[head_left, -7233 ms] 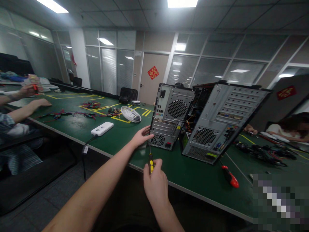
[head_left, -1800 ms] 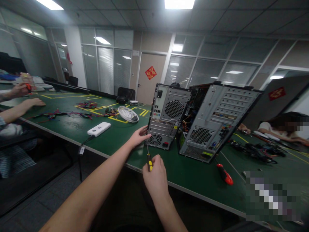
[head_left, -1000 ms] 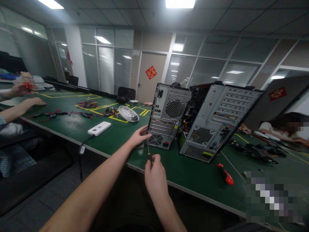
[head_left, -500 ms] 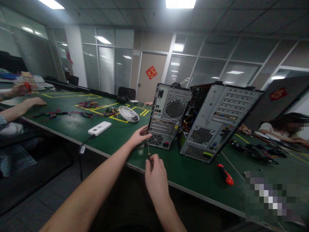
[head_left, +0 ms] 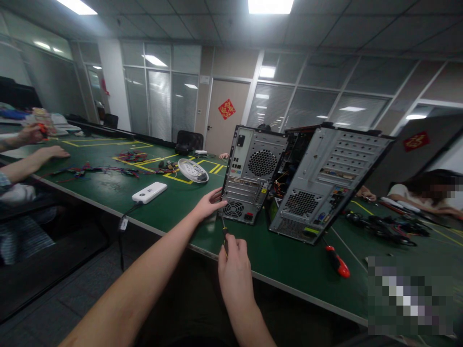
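A computer tower stands on the green table with its back panel, fan grille and ports facing me. My left hand steadies it at the lower left corner, thumb on the back edge and fingers along the side, partly hidden. In my right hand is a screwdriver, its handle wrapped by my fingers. The shaft points up at the tower's bottom left corner; whether the tip sits in a screw is too small to tell. To the right, a second, larger computer tower leans at an angle, its side open.
A red and black screwdriver lies right of the larger tower, near black cables. On the left are a white power bank, a white oval dish and loose wires. Other people's hands rest at the far left.
My right hand has shifted slightly down, and its grip on the screwdriver handle has turned a little. The left hand and both towers stay in place.
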A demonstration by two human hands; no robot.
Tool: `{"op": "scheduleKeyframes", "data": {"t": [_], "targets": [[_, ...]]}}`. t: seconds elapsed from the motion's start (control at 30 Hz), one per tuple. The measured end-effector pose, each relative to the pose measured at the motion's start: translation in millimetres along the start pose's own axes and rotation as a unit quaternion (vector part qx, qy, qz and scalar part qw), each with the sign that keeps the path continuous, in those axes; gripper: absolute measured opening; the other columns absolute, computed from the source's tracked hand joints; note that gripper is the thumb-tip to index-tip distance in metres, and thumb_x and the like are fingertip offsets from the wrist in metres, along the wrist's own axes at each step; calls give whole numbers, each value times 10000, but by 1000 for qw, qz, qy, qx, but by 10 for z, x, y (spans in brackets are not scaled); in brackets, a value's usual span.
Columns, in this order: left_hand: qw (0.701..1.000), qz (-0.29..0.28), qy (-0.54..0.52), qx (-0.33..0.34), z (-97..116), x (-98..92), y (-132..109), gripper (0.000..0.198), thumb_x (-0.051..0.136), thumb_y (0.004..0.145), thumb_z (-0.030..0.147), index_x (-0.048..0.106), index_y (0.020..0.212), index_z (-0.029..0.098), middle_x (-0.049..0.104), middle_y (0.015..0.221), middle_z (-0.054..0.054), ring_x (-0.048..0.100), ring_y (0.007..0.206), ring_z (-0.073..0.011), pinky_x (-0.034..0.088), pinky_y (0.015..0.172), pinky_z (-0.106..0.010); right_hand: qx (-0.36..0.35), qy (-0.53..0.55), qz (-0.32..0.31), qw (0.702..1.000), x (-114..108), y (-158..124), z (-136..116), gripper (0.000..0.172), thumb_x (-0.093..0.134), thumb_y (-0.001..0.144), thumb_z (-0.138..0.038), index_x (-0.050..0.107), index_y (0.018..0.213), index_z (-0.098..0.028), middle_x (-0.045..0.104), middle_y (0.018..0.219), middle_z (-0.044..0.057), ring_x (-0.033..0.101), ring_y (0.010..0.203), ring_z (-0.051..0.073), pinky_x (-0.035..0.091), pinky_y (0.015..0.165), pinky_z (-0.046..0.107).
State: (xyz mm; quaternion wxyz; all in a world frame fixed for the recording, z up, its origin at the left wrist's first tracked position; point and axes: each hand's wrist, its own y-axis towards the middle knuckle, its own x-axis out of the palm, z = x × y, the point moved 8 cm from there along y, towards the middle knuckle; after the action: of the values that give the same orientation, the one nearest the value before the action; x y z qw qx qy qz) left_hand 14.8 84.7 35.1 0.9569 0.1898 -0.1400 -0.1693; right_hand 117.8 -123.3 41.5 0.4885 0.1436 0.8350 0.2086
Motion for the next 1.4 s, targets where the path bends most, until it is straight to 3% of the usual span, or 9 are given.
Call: {"op": "scheduleKeyframes", "data": {"t": [0.23,0.73,1.07,1.4], "targets": [[1000,5,3,-4,-23,-13,9,907,889,668,362,485,1457,169,546,1471,-178,487,1396,-335,348,1188,-535,-22,-101,-11,995,47,-27,17,284,468,991,-133,573,1246,-205,569,1042,70,657,776,183,473,656,271],[1000,-3,9,2,-24,-10,17,885,878,683,361,485,1453,174,537,1481,-169,486,1399,-321,341,1193,-525,-14,-124,-14,992,26,34,-37,100,432,1027,-214,529,1027,-191,629,905,51,655,741,175,440,593,254],[1000,3,-1,3,-31,-26,16,878,884,678,346,495,1447,175,553,1468,-167,488,1397,-326,350,1190,-527,34,-77,-47,995,51,54,-10,70,422,1043,-239,485,1040,-208,671,812,30,671,661,184,331,541,254],[1000,-2,3,2,-32,-24,18,905,882,680,352,475,1470,178,536,1481,-174,496,1389,-333,359,1183,-533,32,-32,-28,999,48,58,20,107,487,978,-166,495,1071,-217,628,950,39,669,790,186,391,636,261]]}}
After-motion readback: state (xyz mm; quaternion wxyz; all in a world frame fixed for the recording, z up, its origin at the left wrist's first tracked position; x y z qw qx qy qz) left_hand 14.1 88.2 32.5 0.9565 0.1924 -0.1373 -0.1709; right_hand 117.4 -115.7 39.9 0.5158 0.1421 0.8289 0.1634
